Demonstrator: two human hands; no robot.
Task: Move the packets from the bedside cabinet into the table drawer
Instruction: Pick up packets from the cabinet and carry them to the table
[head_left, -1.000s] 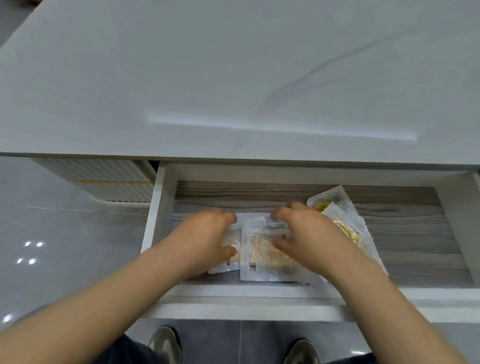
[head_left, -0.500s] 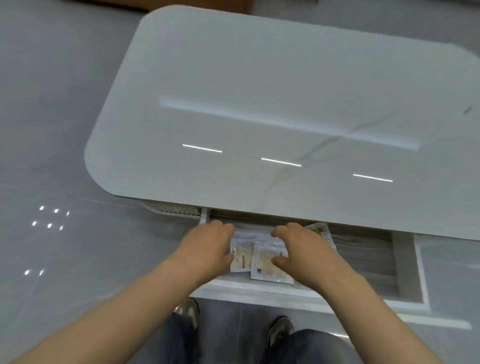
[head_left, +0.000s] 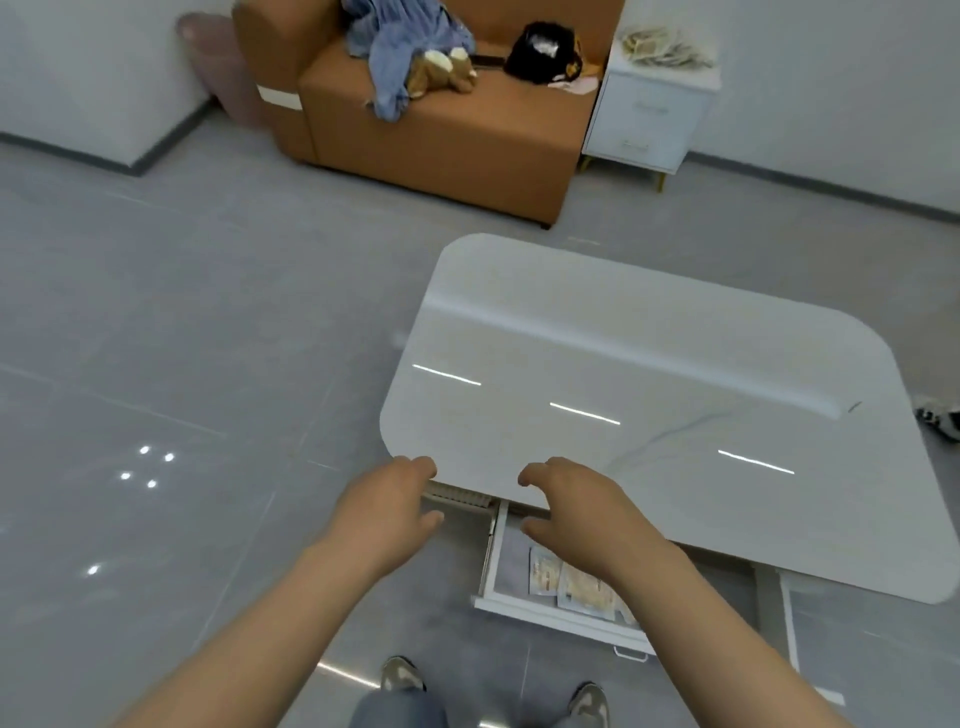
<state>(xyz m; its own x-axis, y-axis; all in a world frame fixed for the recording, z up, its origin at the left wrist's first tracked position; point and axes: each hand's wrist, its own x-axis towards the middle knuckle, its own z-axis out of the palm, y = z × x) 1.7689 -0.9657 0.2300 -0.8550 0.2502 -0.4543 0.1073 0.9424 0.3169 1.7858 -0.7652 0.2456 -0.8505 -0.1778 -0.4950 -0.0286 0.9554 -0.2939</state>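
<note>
The white table (head_left: 649, 374) has its drawer (head_left: 550, 613) pulled out below the near edge. Several pale packets (head_left: 576, 587) lie flat inside the drawer. My left hand (head_left: 387, 512) hovers over the floor just left of the drawer, fingers loosely curled and holding nothing. My right hand (head_left: 576, 512) hangs above the drawer and the table's edge, also loosely curled around nothing. Far off at the top right stands the white bedside cabinet (head_left: 649, 111), with more packets (head_left: 660, 49) piled on its top.
An orange sofa (head_left: 441, 130) with blue clothes (head_left: 400, 47), a plush toy (head_left: 441, 70) and a black bag (head_left: 543, 52) stands left of the cabinet. Grey tiled floor lies between table and sofa. My shoes (head_left: 402, 675) show at the bottom.
Both hands have let go of the packets and lifted out of the drawer. My view has risen from the drawer to the room, bringing sofa and cabinet into sight.
</note>
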